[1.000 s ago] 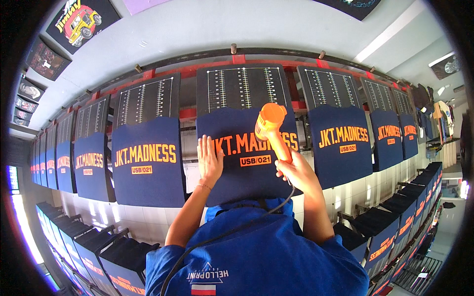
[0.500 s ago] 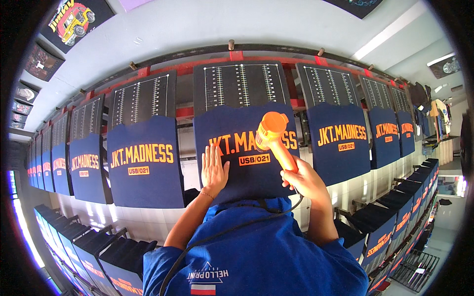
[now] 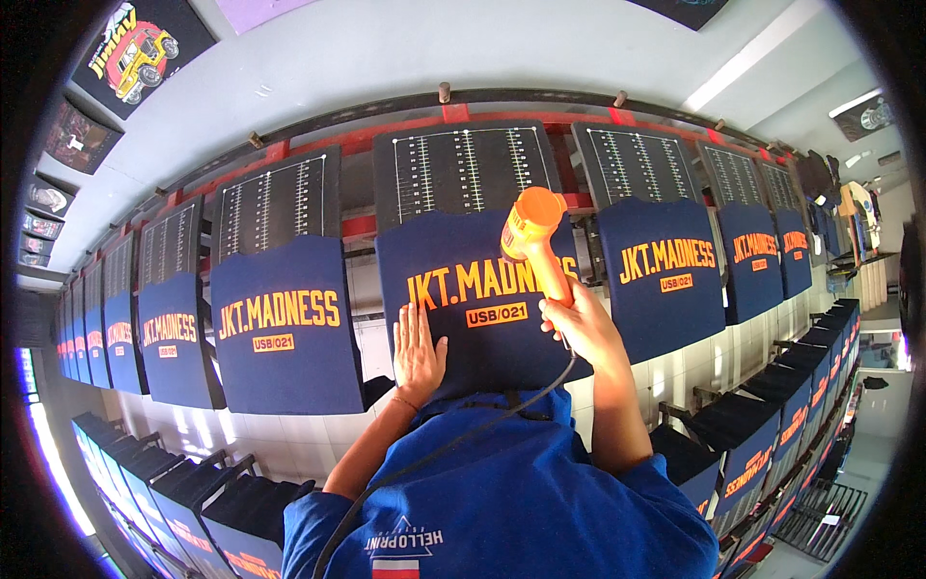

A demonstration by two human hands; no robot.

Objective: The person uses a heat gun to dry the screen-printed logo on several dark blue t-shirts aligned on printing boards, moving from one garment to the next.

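Note:
My right hand (image 3: 584, 328) is closed round the handle of an orange corded hair dryer (image 3: 532, 224). Its round barrel is above the upper right of a navy T-shirt (image 3: 502, 357), covering the end of the orange print. My left hand (image 3: 420, 359) lies flat on the cloth below the left part of the lettering, fingers stretched out. The shirt is laid over a slanted black board (image 3: 463, 179) with white measuring marks. A dark cord (image 3: 444, 436) runs from the dryer's handle across my blue shirt.
More boards with matching navy shirts (image 3: 280, 338) stand in a row on both sides, along a red and black rail (image 3: 386, 101). Behind me on both sides is another row of shirt-covered boards (image 3: 743, 415). Printed cloth panels (image 3: 135, 58) hang on the wall.
The hair dryer in my right hand has moved slightly up, away from my left hand. My left hand has slid a little down the shirt and still lies flat.

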